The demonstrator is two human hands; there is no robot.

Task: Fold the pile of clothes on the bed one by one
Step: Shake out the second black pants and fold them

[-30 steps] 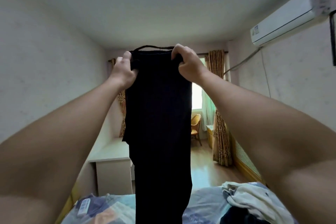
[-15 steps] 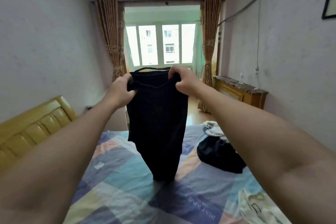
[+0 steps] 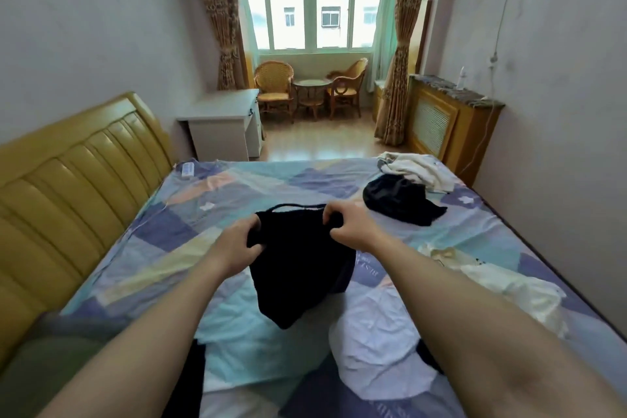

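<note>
Head view: both hands hold a black garment (image 3: pixel 298 268) low over the patchwork bed (image 3: pixel 237 190).
Left hand (image 3: pixel 234 244) and right hand (image 3: pixel 351 227) pinch its top edge with curled fingers; yellow headboard (image 3: pixel 68 180) left, window (image 3: pixel 314 0) and wicker chairs (image 3: pixel 274 85) beyond.

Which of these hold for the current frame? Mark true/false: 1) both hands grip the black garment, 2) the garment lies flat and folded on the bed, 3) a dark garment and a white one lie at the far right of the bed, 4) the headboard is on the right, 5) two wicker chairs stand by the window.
1) True: the left hand and right hand each hold the black garment by its top edge.
2) False: it hangs from the grip, bunching onto the bed.
3) True: dark garment, white garment.
4) False: the headboard is on the left.
5) True: wicker chairs flank a small table.
</note>
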